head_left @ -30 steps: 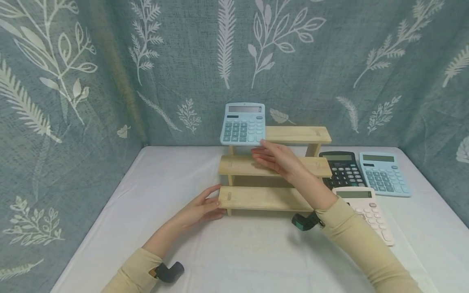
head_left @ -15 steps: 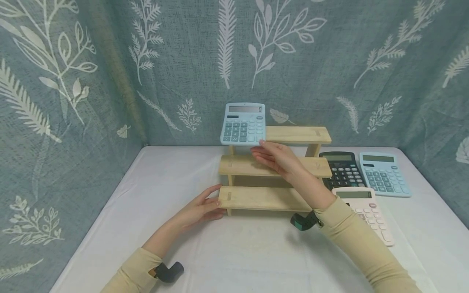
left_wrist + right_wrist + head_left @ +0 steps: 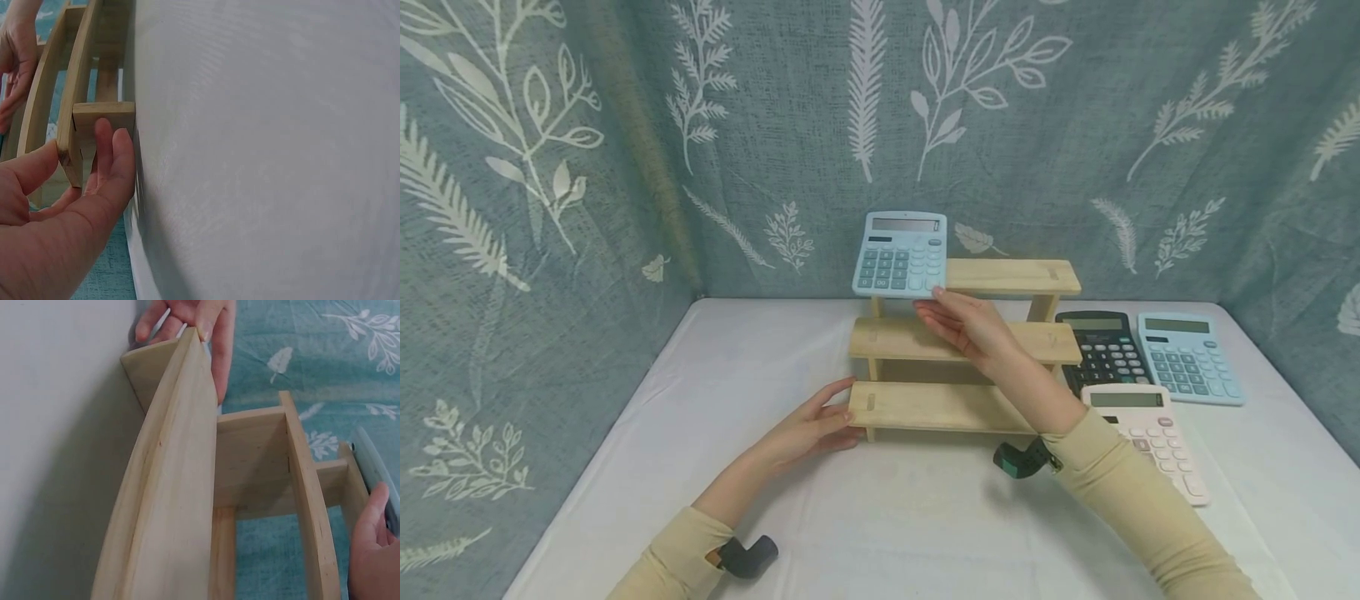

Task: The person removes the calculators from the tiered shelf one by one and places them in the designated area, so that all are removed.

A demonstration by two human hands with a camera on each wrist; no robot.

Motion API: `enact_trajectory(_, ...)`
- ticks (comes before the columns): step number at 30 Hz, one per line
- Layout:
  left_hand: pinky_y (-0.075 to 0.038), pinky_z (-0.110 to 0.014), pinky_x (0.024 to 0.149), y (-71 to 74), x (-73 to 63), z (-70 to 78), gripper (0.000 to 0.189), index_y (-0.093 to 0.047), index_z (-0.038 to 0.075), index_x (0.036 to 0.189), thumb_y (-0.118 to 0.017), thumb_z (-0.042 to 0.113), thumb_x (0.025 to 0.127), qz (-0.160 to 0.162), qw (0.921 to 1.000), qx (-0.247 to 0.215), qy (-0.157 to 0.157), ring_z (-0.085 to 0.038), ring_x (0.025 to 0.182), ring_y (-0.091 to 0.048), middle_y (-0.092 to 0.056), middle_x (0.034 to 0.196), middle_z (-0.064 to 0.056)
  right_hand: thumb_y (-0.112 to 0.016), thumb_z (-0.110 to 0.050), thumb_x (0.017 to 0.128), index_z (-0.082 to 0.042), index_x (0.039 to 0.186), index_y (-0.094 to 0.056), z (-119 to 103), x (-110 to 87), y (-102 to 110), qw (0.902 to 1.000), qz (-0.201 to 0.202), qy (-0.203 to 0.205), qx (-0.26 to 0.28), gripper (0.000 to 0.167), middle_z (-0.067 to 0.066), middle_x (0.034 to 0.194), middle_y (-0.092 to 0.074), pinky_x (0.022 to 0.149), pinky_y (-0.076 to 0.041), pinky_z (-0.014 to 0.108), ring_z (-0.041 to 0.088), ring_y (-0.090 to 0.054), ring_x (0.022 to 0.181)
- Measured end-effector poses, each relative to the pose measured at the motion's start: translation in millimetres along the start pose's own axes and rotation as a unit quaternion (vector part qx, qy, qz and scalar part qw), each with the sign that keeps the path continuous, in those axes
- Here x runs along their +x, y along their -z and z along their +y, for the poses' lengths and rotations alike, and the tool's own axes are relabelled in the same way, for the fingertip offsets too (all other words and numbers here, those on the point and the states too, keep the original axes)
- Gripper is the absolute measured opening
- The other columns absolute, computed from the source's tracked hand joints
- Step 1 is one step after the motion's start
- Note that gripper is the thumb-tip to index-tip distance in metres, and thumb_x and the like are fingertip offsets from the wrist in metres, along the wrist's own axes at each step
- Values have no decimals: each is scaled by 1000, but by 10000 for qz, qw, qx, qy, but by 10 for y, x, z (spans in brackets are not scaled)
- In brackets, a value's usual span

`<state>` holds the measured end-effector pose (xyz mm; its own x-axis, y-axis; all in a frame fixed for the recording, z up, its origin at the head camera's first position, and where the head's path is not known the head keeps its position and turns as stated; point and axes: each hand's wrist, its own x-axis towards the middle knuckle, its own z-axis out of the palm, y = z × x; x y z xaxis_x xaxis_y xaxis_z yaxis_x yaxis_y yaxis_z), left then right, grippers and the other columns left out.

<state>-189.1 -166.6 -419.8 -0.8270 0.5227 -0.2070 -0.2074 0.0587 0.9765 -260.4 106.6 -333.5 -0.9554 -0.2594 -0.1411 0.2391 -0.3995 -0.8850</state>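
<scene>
A three-tier wooden display stand (image 3: 947, 406) stands on the white table. At its lower left corner my left hand (image 3: 801, 432) grips the end of the lowest shelf. The left wrist view has that thumb on one face of the shelf (image 3: 76, 134) and the fingers curled behind it. A light blue calculator (image 3: 902, 254) leans back over the left part of the top shelf (image 3: 1011, 275), keys facing forward. My right hand (image 3: 973, 329) pinches its lower right corner, thumb in front and fingers underneath. In the right wrist view only the calculator's edge (image 3: 372, 462) shows.
Right of the stand lie a black calculator (image 3: 1101, 354), another light blue calculator (image 3: 1191, 367) and a pale pink one (image 3: 1161, 454), partly under the right forearm. A patterned teal curtain (image 3: 820, 125) closes off the back and sides of the table (image 3: 887, 525).
The calculator on the top shelf has turned very slightly, its upper edge a touch to the right. Both hands keep their hold, and the stand stays put.
</scene>
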Motion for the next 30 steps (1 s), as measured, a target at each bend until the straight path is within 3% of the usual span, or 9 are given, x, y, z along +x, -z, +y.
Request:
enact_trajectory(8,-45,-43,105,0,-5,1,66,-8,6,156,-47,12,103,-17,10000,-20,-31,-39,123,-51,-41,140,-33,-52,-13,102,9,137,-45,2,-27,21,9993,-30,17,372,42,8,92,-73,85,-55,21,13,-70,88)
enact_trajectory(16,-46,-43,104,0,-6,-2,66,-8,5,156,-48,12,103,1,10000,-13,-14,-38,122,-52,-41,140,-33,-54,-13,101,2,114,-58,-3,-74,73,9985,24,-7,549,21,10,93,-73,85,-56,22,15,-70,89)
enact_trajectory(24,-46,-43,104,7,-7,-16,66,-9,6,156,-47,13,103,2,10000,37,5,-38,122,-52,-41,140,-33,-52,-9,101,0,105,-63,-26,-161,121,9978,-24,48,664,15,11,92,-73,86,-56,24,17,-70,89)
enact_trajectory(30,-46,-43,104,-4,-13,-3,65,-10,6,156,-48,12,103,51,10000,23,4,-38,122,-53,-41,140,-33,-51,-7,101,-3,96,-70,-65,-282,162,9977,-161,110,654,20,12,91,-73,87,-56,26,18,-71,88)
